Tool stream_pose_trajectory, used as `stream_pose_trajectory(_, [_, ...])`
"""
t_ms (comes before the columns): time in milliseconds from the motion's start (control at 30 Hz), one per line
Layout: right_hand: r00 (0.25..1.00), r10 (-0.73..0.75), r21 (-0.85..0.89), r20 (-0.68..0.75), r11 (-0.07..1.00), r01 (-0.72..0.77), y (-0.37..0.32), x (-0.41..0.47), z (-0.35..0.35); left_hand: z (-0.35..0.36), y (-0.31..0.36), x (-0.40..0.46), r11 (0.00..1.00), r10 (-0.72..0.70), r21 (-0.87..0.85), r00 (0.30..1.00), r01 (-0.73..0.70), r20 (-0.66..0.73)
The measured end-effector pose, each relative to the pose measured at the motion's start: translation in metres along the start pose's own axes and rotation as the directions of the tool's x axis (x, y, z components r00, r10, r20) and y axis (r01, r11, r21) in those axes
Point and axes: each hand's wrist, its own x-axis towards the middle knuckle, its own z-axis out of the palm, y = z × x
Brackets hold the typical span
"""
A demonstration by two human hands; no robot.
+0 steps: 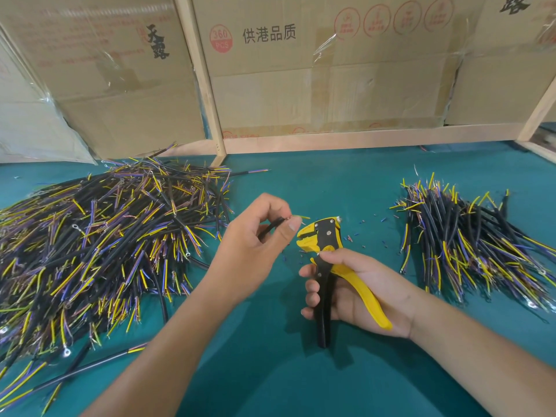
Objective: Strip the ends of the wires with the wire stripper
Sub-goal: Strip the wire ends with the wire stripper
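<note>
My left hand [258,245] pinches a black cable [270,227] between thumb and fingers, its thin coloured ends [301,217] poking out to the right, just left of the stripper's jaws. My right hand [358,293] grips the handles of the yellow and black wire stripper [325,239], held upright with its head pointing up and left. The jaws stand a little apart from the wire ends.
A big heap of black cables with yellow, blue and brown cores [99,245] covers the green table [301,380] on the left. A smaller heap [469,245] lies on the right. Tiny insulation scraps [358,236] dot the mat beside the stripper. Cardboard boxes [331,70] wall the back.
</note>
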Motion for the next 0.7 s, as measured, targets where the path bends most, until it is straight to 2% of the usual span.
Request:
stream_pose_trajectory(167, [1.0, -0.003, 0.007, 0.021, 1.0, 0.003, 0.001, 0.001, -0.004, 0.001, -0.004, 0.002, 0.999, -0.044, 0.017, 0.997, 0.046, -0.069])
stream_pose_trajectory(333, [0.999, -0.014, 0.003, 0.046, 1.0, 0.014, 0.003, 0.007, -0.01, -0.001, -0.009, 0.003, 0.976, -0.108, 0.168, 0.98, 0.137, -0.168])
stream_pose_trajectory(567, [0.997, -0.075, -0.048, 0.029, 0.996, 0.076, 0.0, 0.005, -0.011, -0.003, -0.013, 0.004, 0.964, -0.219, 0.143, 0.975, 0.222, -0.04])
stream_pose_trajectory(700, [0.989, -0.132, -0.053, 0.063, 0.989, 0.136, -0.008, -0.006, -0.011, -0.007, -0.017, 0.005, 0.964, -0.199, 0.181, 0.98, 0.194, 0.008])
